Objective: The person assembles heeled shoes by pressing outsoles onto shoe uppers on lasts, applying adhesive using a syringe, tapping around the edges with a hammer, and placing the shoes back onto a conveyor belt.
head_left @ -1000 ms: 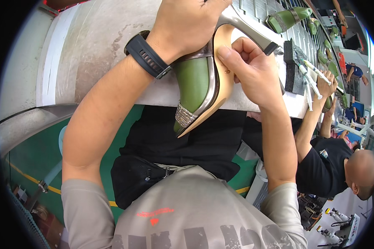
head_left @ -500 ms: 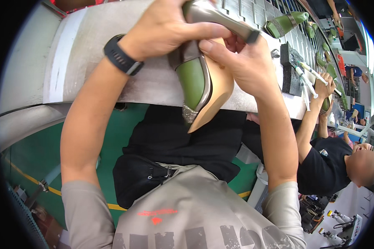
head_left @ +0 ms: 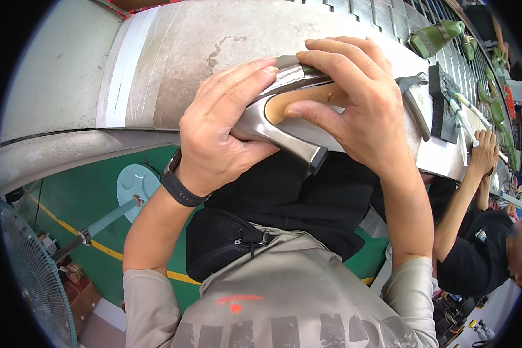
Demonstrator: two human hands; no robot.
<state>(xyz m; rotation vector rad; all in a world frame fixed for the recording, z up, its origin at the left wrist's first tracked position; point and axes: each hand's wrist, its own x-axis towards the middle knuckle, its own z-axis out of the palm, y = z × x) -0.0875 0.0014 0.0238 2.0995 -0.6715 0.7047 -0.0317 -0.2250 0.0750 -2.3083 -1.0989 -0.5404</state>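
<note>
Both my hands hold one metallic bronze high-heeled shoe (head_left: 275, 132) above the near edge of the worktable. Its tan sole faces me, and the dark-tipped heel points down toward the right. My left hand (head_left: 214, 130) is closed around the back part, fingers over the upper and thumb under the heel. Wrapped over the front part is my right hand (head_left: 362, 98), its thumb against the sole. The toe is hidden behind my right hand. A hammer (head_left: 416, 110) lies on the table to the right of that hand.
Right of the hammer are a black block (head_left: 443, 104) and several syringes (head_left: 463, 124). A green shoe (head_left: 435, 37) rests on the slatted conveyor (head_left: 388, 17) beyond. A co-worker's hand (head_left: 485, 153) is at the far right. A fan (head_left: 35, 272) stands at the lower left.
The shoe has been turned: its toe pointed down toward me before, and now its heel does. My left hand has moved down to the heel end, my right hand to the front part.
</note>
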